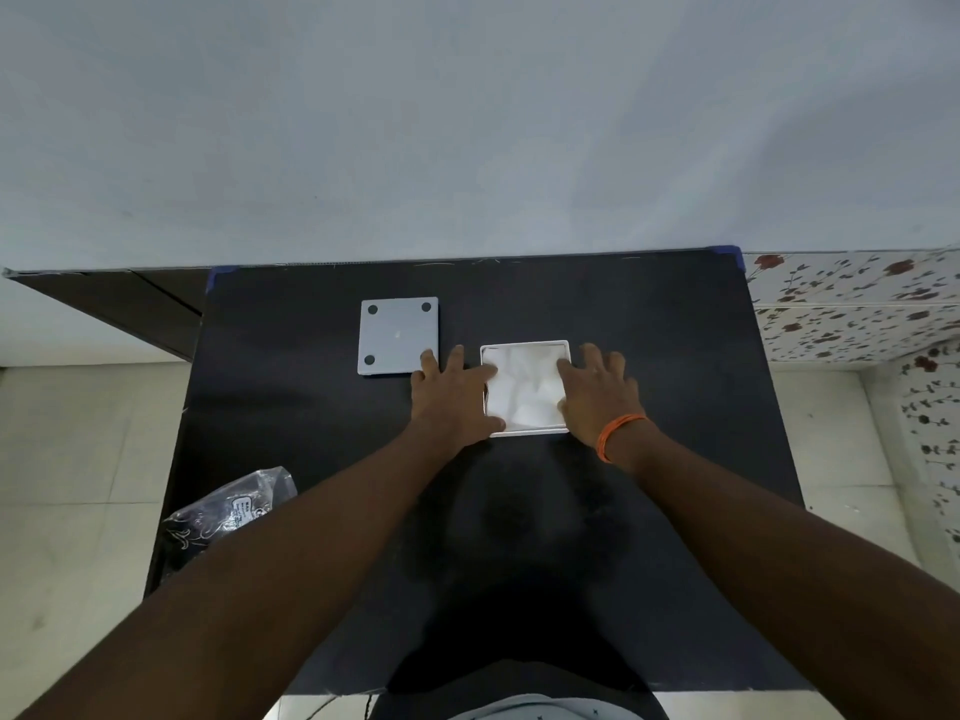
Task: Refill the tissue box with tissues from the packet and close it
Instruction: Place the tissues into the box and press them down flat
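A white square tissue box (524,347) lies open on the black table, filled with crumpled white tissues (525,387). My left hand (451,400) rests flat against the box's left side, its fingertips over the rim onto the tissues. My right hand (597,394), with an orange thread at the wrist, lies on the box's right side, fingers spread and touching the tissues. The box's grey lid (397,336), with round dark pads at its corners, lies flat to the left of the box, just beyond my left fingers. The clear plastic tissue packet (234,509) lies crumpled at the table's left edge.
The black table (649,356) stands against a pale wall, with blue tape at its far corners. A dark wooden ledge (130,309) is at the far left. A floral tiled wall (857,304) and pale floor tiles lie to the right.
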